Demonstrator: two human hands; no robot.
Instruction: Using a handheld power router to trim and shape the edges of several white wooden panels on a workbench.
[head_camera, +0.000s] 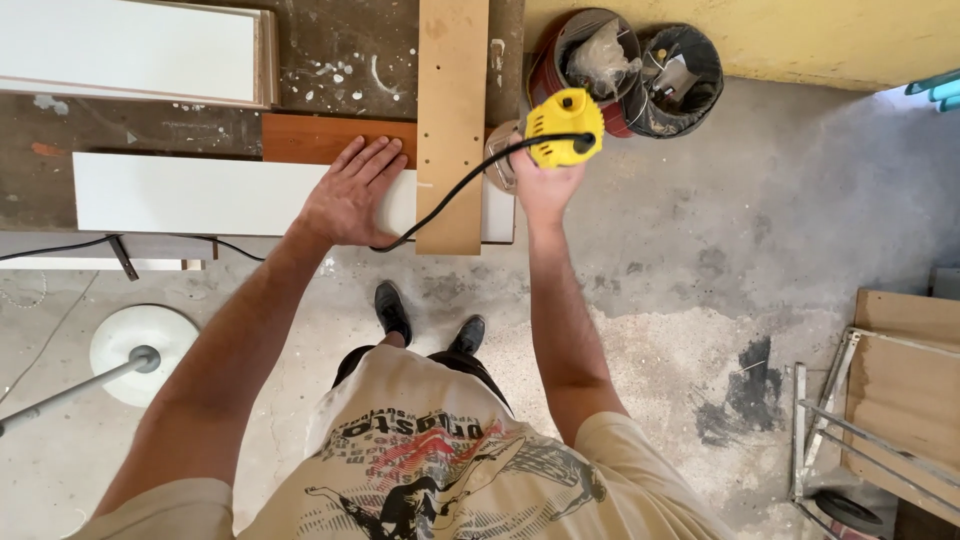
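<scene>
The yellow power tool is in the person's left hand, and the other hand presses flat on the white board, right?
Not quite. The head view shows the yellow power tool gripped in the right hand. It is the left hand that presses flat on the white board.

One head-worn camera looks almost straight down from above the person's chest, close over both forearms. It faces a paint-spattered dark workbench (330, 60) at the top edge and takes in the sawdust-strewn grey concrete floor (720, 300) below and rightward.
</scene>
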